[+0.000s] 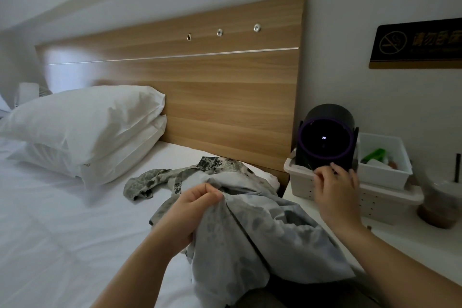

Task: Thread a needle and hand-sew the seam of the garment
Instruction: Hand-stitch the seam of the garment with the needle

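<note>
garment (250,232): grey camouflage cloth, crumpled, on bed (75,232) edge | needle (310,168): thin dark sliver, tilted, raised right of garment

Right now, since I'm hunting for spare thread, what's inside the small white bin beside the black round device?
The small white bin holds a green plastic item, something white and a small reddish-brown piece. Its front wall hides the bottom, so thread cannot be confirmed.

You have a soft matt printed cloth garment (250,227) on a smooth white bed sheet (62,232), before a satin wood-grain headboard (212,97) with shiny metal studs (219,32), beside a white plastic basket (375,197).
</note>
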A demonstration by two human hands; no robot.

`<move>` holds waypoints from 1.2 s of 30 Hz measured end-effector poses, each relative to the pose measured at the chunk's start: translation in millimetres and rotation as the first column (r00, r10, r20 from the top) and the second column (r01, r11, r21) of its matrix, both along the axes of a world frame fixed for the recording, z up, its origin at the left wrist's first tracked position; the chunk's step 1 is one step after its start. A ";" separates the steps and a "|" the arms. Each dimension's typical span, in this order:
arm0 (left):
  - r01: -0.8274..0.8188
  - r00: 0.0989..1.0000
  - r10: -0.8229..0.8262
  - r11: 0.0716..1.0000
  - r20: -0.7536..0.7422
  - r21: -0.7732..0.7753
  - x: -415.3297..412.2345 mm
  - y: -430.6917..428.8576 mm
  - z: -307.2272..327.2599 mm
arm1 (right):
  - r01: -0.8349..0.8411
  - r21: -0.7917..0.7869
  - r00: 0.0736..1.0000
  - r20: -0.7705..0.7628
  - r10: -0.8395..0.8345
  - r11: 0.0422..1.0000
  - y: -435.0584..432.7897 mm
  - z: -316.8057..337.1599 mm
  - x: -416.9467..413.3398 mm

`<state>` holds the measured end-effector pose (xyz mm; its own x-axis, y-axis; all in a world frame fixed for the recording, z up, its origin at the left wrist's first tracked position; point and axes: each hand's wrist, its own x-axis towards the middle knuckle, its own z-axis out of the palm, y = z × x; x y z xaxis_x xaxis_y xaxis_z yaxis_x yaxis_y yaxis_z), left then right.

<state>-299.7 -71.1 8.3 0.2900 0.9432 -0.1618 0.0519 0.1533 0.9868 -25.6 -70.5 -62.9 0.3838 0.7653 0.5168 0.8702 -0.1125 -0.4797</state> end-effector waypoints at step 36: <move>0.299 0.834 -0.069 0.890 -0.547 0.343 1.5 -4.2 -6.6 | -0.739 -0.215 0.663 -0.396 0.635 0.638 -24.4 63.2 -65.8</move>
